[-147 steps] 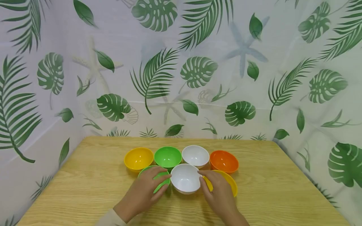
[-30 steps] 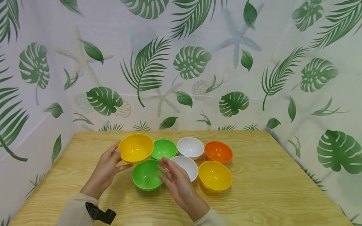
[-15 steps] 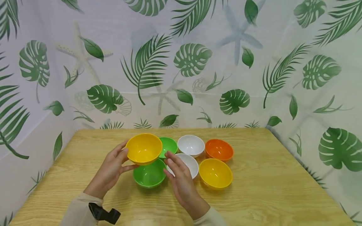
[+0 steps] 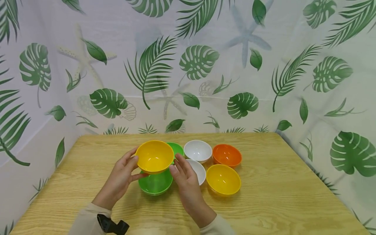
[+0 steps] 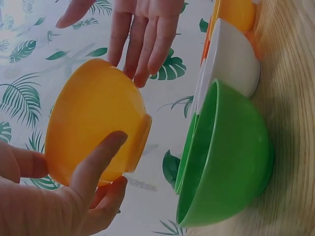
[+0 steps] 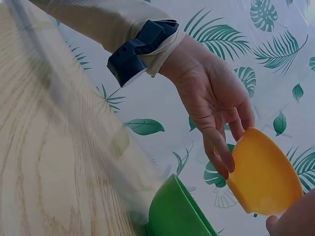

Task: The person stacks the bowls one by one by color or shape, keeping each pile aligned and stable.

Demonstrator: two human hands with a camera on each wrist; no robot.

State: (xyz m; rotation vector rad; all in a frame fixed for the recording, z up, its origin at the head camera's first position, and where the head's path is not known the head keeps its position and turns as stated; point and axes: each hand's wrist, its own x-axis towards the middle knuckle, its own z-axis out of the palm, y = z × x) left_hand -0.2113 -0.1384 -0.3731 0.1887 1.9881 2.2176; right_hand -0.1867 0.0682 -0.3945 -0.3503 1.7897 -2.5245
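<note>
A yellow bowl [image 4: 155, 157] is held up over the table in my left hand [image 4: 119, 178], its fingers and thumb curled round the left side and underside. In the left wrist view the thumb [image 5: 98, 162] lies along the bowl's outside near its foot. My right hand [image 4: 188, 187] is at the bowl's right side, fingers nearly straight; in the left wrist view its fingertips [image 5: 140, 78] meet or nearly meet the bowl. Below the held bowl stands a green bowl [image 4: 155, 184]. Another green bowl [image 4: 177, 149] behind is partly hidden.
On the wooden table [image 4: 279, 195] stand a back white bowl [image 4: 198, 151], an orange bowl [image 4: 227, 155], a front white bowl [image 4: 198, 171] partly behind my right hand, and a second yellow bowl [image 4: 223, 180]. A leaf-patterned cloth [image 4: 205, 107] hangs behind.
Both hands have left the front bowls seen earliest. My left hand has lifted the back-left yellow bowl and carried it right, over the front green bowl, close to my right hand.
</note>
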